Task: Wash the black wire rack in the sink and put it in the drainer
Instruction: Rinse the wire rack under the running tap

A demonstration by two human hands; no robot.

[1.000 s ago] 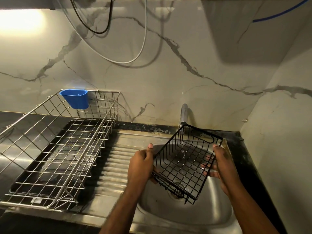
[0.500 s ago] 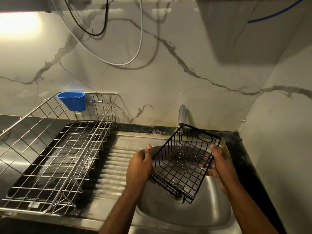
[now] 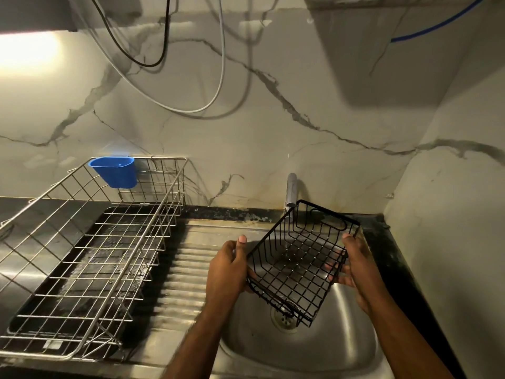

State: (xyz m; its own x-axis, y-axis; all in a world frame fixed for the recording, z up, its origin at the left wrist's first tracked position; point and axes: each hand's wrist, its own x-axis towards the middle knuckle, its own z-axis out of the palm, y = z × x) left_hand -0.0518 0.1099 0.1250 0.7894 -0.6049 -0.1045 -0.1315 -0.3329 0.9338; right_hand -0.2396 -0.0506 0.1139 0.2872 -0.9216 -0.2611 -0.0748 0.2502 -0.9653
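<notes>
Head view, left to right. Far left of my grip, the steel wire drainer [image 3: 90,255] sits on a dark drip tray [image 3: 114,272], with a blue plastic cup [image 3: 114,170] hooked on its back rail. Between the drainer and my hands lies the ribbed draining board [image 3: 177,274] of the steel sink [image 3: 322,348]. My left hand [image 3: 229,269] grasps the left long edge of the black wire rack [image 3: 300,258], thumb raised along the rim, fingers curled beneath. I hold the rack tilted above the sink bowl, its open side facing me, its near corner hanging over the drain [image 3: 285,318]; whether that corner touches the bowl cannot be told. Behind the rack's far corner stands the tap [image 3: 291,187], and a thin stream of water seems to fall through the wires. My right hand [image 3: 355,269] grasps the rack's right long edge, thumb on the rim, fingers showing through the mesh underneath. Overhead, cables [image 3: 218,86] loop against the marble-patterned wall [image 3: 273,146].
</notes>
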